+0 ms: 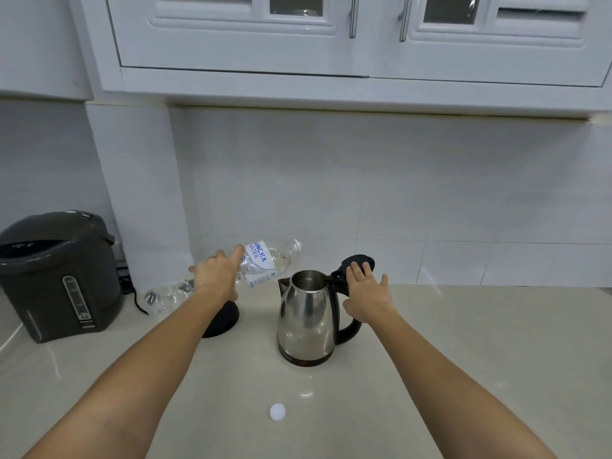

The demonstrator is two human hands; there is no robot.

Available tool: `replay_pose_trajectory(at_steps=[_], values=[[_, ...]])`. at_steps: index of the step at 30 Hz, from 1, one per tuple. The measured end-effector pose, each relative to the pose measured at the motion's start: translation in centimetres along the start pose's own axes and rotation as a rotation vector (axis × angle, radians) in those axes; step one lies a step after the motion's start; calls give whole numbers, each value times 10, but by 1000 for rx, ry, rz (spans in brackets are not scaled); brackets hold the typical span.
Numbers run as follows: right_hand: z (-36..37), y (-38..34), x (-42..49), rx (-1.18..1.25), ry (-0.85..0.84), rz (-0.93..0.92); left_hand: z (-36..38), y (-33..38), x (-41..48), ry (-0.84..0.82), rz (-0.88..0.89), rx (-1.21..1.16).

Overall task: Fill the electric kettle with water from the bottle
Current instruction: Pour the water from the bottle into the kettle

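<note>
A stainless steel electric kettle (306,318) with a black handle stands on the counter, off its base. Its black lid (361,260) is flipped up and the mouth is uncovered. My right hand (366,294) lies flat with fingers spread, fingertips on the raised lid and palm over the top of the handle. My left hand (217,276) grips a clear plastic water bottle (265,260) around its middle. The bottle is tilted almost level, just left of and above the kettle's mouth. I cannot tell which end is the neck. The white bottle cap (277,411) lies on the counter in front.
The kettle's round black base (225,321) sits partly hidden behind my left forearm. A dark grey thermo pot (56,276) stands at the far left, with a black cord (139,303) beside it. A tiled wall and white upper cabinets (331,34) close off the back.
</note>
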State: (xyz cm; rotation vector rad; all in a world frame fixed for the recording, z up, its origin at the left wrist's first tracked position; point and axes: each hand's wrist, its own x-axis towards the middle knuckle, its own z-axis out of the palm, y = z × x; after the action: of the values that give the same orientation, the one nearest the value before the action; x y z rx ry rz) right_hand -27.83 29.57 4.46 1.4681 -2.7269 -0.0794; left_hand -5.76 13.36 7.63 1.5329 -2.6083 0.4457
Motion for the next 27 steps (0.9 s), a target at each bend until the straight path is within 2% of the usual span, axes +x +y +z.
replay_pose_trajectory(at_steps=[27], values=[[5, 3, 1, 28, 17, -8, -20, -5, 3, 6, 68, 134]])
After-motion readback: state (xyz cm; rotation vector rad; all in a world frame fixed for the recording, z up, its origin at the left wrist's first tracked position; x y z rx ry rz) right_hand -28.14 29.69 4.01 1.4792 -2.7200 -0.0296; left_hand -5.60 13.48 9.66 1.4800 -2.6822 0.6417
